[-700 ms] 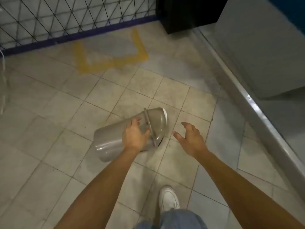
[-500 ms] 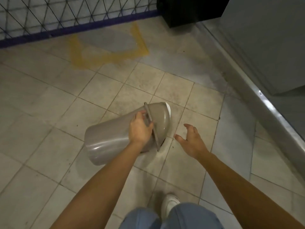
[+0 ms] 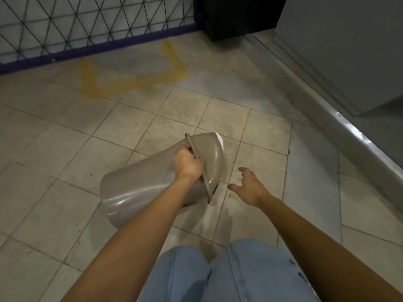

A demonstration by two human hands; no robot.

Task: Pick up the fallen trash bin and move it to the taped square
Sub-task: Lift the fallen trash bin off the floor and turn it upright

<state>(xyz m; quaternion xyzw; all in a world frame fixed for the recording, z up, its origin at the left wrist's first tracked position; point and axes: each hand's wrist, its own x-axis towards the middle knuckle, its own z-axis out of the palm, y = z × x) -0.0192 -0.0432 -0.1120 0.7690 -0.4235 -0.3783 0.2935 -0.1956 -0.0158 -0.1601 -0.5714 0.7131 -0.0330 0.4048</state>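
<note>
Beyond the hands and to their left, a wire mesh fence (image 3: 87,27) on a purple base rail borders the tiled floor (image 3: 54,149), and the yellow taped square (image 3: 130,73) lies against it, well apart from the bin. The grey swing-lid trash bin (image 3: 139,188) is tilted, base toward the person, lid end away. The left hand (image 3: 188,163) is closed around its rim where the lid meets the body. Just right of the lid, the right hand (image 3: 250,188) hangs spread wide, holding nothing. Farther right runs a metal threshold strip (image 3: 359,136).
</note>
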